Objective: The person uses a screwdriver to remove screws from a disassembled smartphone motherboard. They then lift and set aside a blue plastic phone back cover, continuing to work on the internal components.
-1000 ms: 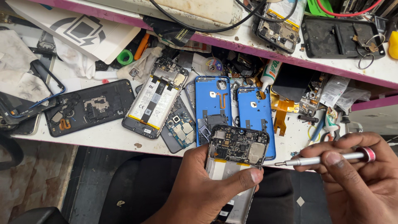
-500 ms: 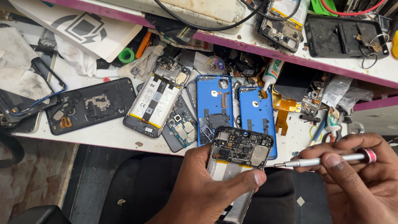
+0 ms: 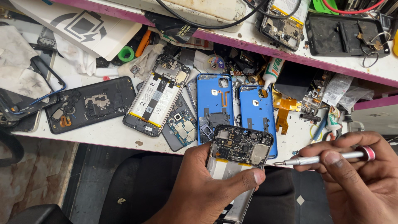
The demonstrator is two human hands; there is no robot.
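Clearly, we have the opened smartphone with its bare dark circuit board and pale battery (image 3: pixel 239 155) pinched in our left hand (image 3: pixel 207 191), which is closed around it: thumb across the lower right of the board, fingers behind the left edge. It sits low in the middle of the view, off the edge of the white workbench (image 3: pixel 103 135). Our right hand (image 3: pixel 356 174) at 3 o'clock of it is clamped around a slim silver precision screwdriver with a red cap (image 3: pixel 327 158), its tip touching the phone's right edge.

We judge the phone light and stiff yet fragile: the exposed board and the soft battery should bear no pressure, so the frame's side edges are the place to grip. The screwdriver looks smooth and thin, likely to slip.

At 12 o'clock lie two blue plastic back covers (image 3: pixel 234 108); at 10 o'clock, another opened phone with a white battery (image 3: pixel 156 97) and a black back cover (image 3: pixel 91 108).
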